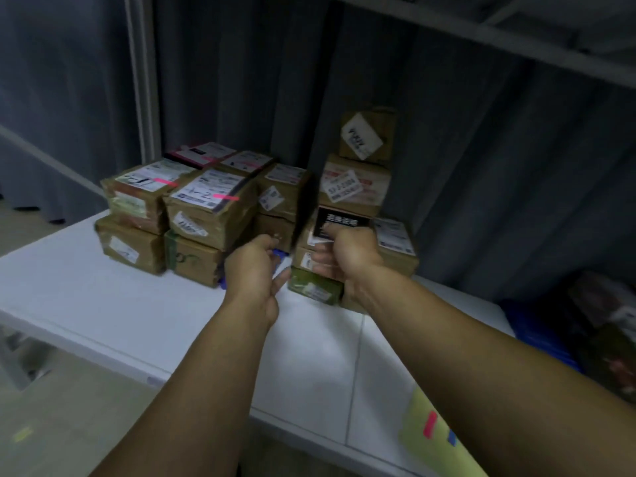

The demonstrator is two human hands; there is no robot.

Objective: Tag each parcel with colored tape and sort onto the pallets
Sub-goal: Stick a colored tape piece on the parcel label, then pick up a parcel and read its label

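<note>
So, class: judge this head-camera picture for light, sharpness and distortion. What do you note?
Head view: dim, bluish light; the stacked parcels are softly blurred, their print mostly unreadable; the left hand and right hand smear slightly; the wide lens bends the shelf edge top right; only a soft sheen on the white table.

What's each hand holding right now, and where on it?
Right hand grips the black-labelled parcel at its near edge. Left hand curls round a blue item, likely tape; the exact hold is hidden.
</note>
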